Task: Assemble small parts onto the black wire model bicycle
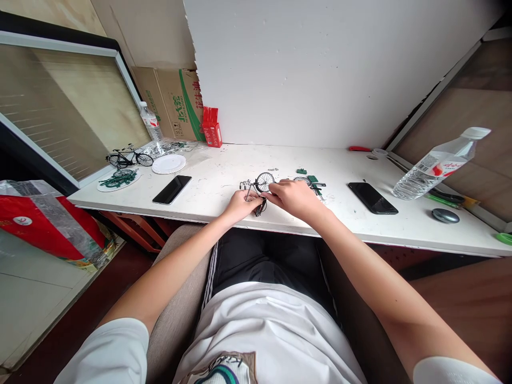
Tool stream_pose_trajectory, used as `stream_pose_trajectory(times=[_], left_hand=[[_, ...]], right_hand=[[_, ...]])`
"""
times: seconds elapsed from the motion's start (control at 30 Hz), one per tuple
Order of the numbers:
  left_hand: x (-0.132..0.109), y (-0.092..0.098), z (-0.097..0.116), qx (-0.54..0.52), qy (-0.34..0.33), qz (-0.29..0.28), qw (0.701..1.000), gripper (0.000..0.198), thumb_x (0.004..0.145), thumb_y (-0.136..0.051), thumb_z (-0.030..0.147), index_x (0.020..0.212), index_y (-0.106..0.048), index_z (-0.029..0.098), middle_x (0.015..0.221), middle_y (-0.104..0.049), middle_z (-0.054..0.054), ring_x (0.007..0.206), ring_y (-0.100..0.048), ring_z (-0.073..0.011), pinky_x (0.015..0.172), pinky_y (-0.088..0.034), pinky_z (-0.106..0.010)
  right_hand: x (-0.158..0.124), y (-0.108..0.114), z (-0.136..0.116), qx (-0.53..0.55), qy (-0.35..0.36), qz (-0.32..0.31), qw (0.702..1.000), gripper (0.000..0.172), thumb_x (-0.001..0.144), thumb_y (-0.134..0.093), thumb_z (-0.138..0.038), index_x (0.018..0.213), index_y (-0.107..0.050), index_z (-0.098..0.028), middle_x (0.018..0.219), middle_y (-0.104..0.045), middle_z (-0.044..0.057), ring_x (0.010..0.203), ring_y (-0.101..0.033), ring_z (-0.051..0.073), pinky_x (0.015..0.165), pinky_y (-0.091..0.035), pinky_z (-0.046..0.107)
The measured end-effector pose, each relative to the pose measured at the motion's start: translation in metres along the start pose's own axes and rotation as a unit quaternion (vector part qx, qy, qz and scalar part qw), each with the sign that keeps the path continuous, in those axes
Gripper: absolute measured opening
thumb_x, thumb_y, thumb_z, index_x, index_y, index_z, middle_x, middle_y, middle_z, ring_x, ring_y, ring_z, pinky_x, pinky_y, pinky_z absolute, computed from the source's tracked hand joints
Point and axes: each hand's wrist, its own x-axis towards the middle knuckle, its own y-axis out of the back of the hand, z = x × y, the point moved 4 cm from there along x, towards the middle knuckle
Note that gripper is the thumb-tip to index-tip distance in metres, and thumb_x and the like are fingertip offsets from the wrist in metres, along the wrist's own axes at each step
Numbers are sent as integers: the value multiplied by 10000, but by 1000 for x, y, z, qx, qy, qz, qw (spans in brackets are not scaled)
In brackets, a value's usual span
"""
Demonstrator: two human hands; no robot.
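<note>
One small black model bicycle (264,182) is near the front of the worktop (216,176) in the head view — the left hand (240,206) pinches it; the right hand (295,196) meets it with bent fingers — whether gripping, I cannot tell.

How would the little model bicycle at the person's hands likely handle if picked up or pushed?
The model bicycle is probably light for its size, being mostly thin, open parts. Its wheel looks fragile, with fine spokes that might snap if squeezed. That wheel is also narrow, so the model could tip sideways if unsupported.
</note>
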Motion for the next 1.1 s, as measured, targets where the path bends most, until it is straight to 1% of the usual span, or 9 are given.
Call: stream_pose_trajectory(times=[0.17,0.3,0.37,0.5,0.63,0.8,0.9,1.0,1.1], left_hand=[[2,1,-3,18,-6,5,1000,167,864,-793,300,871,-699,162,724,-722,-43,599,-657,-168,555,-535,-282],[4,3,-6,34,-44,44,997,143,840,-807,272,866,-724,159,770,-757,-61,686,-702,-182,642,-549,-278],[5,4,-8,35,-58,57,996,137,838,-803,264,901,-743,158,819,-780,-73,734,-729,-193,679,-560,-281],[5,4,-9,26,-68,71,995,155,836,-803,259,937,-746,155,845,-788,-76,735,-734,-193,689,-569,-285],[3,4,-7,17,-74,75,994,164,825,-802,236,951,-740,152,859,-790,-79,758,-742,-194,683,-566,-278],[0,3,-5,27,-97,77,992,179,808,-807,227,955,-731,159,826,-782,-64,753,-738,-192,697,-561,-281],[-1,3,-5,25,-108,85,990,185,811,-810,239,959,-723,169,838,-787,-61,773,-742,-193,722,-561,-285],[-1,3,-5,13,-115,90,989,208,812,-817,245,978,-712,178,857,-791,-61,781,-746,-194,738,-565,-290],[0,3,-6,26,-115,95,988,223,812,-820,248,995,-713,181,842,-782,-56,765,-742,-196,734,-564,-295]], right_hand=[[0,-6,-2,-8,-27,-32,999,455,1163,-343,-460,1000,-656,-173,824,-740,110,682,-612,229,620,-197,330],[-3,-2,-4,10,-28,-36,999,268,1105,-435,-355,1187,-597,-158,894,-765,112,741,-642,248,635,-230,326],[-4,-1,-3,18,-23,-54,998,213,1088,-454,-296,1202,-565,-155,946,-770,123,766,-647,250,638,-250,326],[-5,-1,2,34,-17,-68,997,161,1121,-436,-282,1172,-534,-165,983,-760,131,765,-635,239,629,-260,322],[-3,-4,5,17,-17,-43,999,206,1154,-421,-340,1145,-541,-174,947,-747,126,775,-637,243,620,-238,321],[1,-8,0,-28,-32,-52,998,350,1172,-362,-424,1086,-593,-175,867,-738,120,751,-650,248,621,-210,327],[1,-9,-3,-27,-48,-51,997,412,1175,-320,-459,1112,-602,-166,863,-747,127,749,-662,254,632,-214,324],[0,-9,-2,-4,-52,-37,998,389,1159,-358,-467,1212,-578,-150,882,-759,122,760,-669,263,635,-228,321],[-1,-10,0,7,-46,-41,998,314,1144,-379,-374,1241,-565,-140,940,-765,134,818,-679,270,631,-227,324]])
